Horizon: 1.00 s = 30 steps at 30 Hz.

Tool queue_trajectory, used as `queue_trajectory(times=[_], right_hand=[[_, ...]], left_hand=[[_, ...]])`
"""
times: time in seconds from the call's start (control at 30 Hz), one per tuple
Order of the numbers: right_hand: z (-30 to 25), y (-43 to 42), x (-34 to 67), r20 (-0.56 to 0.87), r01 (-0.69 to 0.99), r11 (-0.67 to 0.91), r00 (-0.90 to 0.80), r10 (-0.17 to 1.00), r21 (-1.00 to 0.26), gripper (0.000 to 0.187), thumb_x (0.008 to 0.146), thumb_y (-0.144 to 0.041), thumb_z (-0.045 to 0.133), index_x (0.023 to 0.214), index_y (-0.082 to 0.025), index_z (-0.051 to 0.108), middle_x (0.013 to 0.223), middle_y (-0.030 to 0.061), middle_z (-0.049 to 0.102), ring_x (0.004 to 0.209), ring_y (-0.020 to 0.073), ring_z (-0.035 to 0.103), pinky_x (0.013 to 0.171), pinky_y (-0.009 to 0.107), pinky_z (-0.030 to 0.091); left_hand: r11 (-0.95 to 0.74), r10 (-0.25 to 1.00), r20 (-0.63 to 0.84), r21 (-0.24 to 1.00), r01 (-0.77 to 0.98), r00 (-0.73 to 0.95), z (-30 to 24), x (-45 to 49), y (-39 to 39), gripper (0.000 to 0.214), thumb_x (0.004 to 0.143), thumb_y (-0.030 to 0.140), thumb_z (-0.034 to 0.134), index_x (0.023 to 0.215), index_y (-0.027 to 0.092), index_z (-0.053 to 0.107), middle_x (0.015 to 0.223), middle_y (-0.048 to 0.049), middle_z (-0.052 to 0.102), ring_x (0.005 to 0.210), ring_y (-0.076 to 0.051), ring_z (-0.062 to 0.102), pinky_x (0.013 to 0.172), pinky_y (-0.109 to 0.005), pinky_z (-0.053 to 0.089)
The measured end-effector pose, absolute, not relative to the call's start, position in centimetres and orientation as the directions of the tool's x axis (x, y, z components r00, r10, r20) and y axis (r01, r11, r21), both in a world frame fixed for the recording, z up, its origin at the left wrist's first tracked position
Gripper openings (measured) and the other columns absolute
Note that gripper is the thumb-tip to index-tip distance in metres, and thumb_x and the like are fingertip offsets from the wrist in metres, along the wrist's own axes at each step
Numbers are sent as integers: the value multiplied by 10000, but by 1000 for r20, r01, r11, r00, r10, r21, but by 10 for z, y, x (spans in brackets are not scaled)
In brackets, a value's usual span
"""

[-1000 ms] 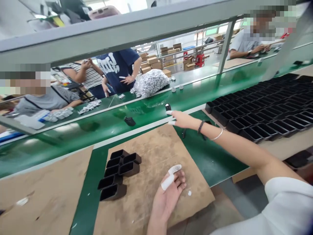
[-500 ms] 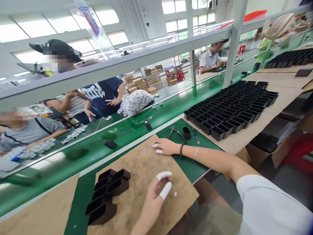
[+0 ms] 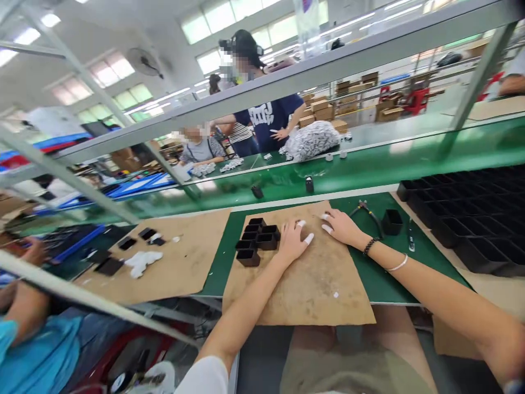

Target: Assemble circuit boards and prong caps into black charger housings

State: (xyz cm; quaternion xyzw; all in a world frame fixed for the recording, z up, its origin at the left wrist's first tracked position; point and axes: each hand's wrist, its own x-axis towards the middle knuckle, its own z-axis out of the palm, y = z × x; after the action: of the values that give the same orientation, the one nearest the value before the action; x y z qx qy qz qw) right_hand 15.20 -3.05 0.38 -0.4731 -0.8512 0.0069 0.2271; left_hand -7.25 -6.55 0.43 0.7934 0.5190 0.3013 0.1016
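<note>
My left hand (image 3: 293,241) is over the cardboard sheet (image 3: 303,295), white covers on its fingertips, fingers spread with nothing between them. Close against its left side stands a cluster of small black open-topped boxes (image 3: 248,257); whether the hand touches them I cannot tell. My right hand (image 3: 343,226), also with white fingertip covers, lies low over the sheet's far right part, fingers stretched out and apart. Right of it are pliers (image 3: 372,219), a single black box (image 3: 392,222) and a slim dark tool (image 3: 410,236). A tiny white piece (image 3: 336,295) lies near the sheet's front.
Many black boxes (image 3: 471,219) stand in rows at the right. Behind runs a green conveyor belt (image 3: 369,161) carrying two small dark pieces. A metal rail (image 3: 229,109) crosses above. On the left, another cardboard sheet (image 3: 192,257) holds black parts and white gloves; a co-worker's arm (image 3: 28,312) is there.
The view has swung left. My left hand has moved forward over the sheet, beside the box cluster, and its fingers have straightened. My right hand stays near the sheet's far right.
</note>
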Motion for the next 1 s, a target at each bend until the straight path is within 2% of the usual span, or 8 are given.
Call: queue_trajectory(times=[0.13, 0.43, 0.5, 0.6, 0.7, 0.77, 0.87, 1.0], right_hand=[[3, -35, 144, 408, 797, 565, -452, 793, -214, 328, 980, -218, 500, 1237, -99, 665, 1327, 233, 622, 1236, 367, 538, 1017, 492, 427], [-1, -36, 133, 422, 744, 607, -472, 774, -280, 344, 932, -158, 498, 1233, -112, 656, 1254, 223, 647, 1175, 364, 573, 974, 460, 439], [-3, -35, 131, 430, 715, 628, -485, 762, -307, 382, 932, -137, 482, 1282, -102, 630, 1349, 222, 610, 1240, 351, 554, 1032, 448, 429], [-8, -30, 129, 409, 662, 655, -519, 751, -364, 338, 919, -137, 506, 1218, -109, 662, 1305, 202, 640, 1205, 329, 588, 1050, 432, 445], [-12, -25, 128, 390, 614, 658, -530, 753, -436, 284, 910, -130, 506, 1124, -126, 693, 1224, 181, 672, 1137, 311, 629, 1028, 435, 475], [-12, -24, 130, 392, 583, 653, -524, 757, -483, 285, 905, -123, 494, 1106, -124, 695, 1207, 179, 676, 1132, 309, 639, 1029, 446, 487], [-9, -25, 135, 407, 526, 650, -511, 757, -549, 360, 896, -116, 482, 1207, -112, 662, 1263, 186, 665, 1220, 318, 618, 1083, 474, 475], [-10, -27, 142, 384, 423, 629, -532, 755, -652, 665, 786, -93, 578, 1444, -107, 487, 1417, 193, 608, 1338, 305, 577, 1145, 477, 460]], left_hand=[[-396, 893, 387, 438, 807, 229, 4, -76, -63, 368, 905, 367, 615, 1223, 184, 641, 1380, -190, 547, 1351, -377, 457, 1171, -592, 294], [-391, 904, 299, 288, 874, 306, 20, -72, -83, 352, 928, 265, 563, 1263, 194, 647, 1342, -173, 628, 1318, -316, 540, 1175, -531, 350], [-392, 907, 262, 242, 888, 329, 37, -87, -93, 484, 874, 241, 621, 1357, 209, 600, 1472, -169, 549, 1424, -323, 454, 1225, -533, 276], [-376, 925, 135, 176, 910, 356, 65, -118, -96, 852, 651, 157, 761, 1463, 211, 510, 1542, -179, 483, 1490, -385, 365, 1266, -602, 105], [-340, 939, -3, 134, 931, 344, 82, -138, -81, 835, 583, 104, 736, 1399, 137, 560, 1409, -238, 583, 1432, -447, 433, 1228, -663, 129], [-350, 931, -63, 132, 928, 360, 86, -134, -67, 748, 584, 93, 718, 1324, 124, 610, 1301, -226, 658, 1340, -427, 540, 1206, -591, 261], [-403, 905, -71, 174, 899, 420, 85, -106, -50, 744, 583, 91, 711, 1317, 161, 609, 1335, -180, 671, 1299, -379, 590, 1141, -469, 394], [-463, 874, -2, 297, 835, 486, 78, -69, -49, 641, 582, 61, 690, 1209, 188, 674, 1337, -143, 685, 1330, -366, 576, 1186, -462, 354]])
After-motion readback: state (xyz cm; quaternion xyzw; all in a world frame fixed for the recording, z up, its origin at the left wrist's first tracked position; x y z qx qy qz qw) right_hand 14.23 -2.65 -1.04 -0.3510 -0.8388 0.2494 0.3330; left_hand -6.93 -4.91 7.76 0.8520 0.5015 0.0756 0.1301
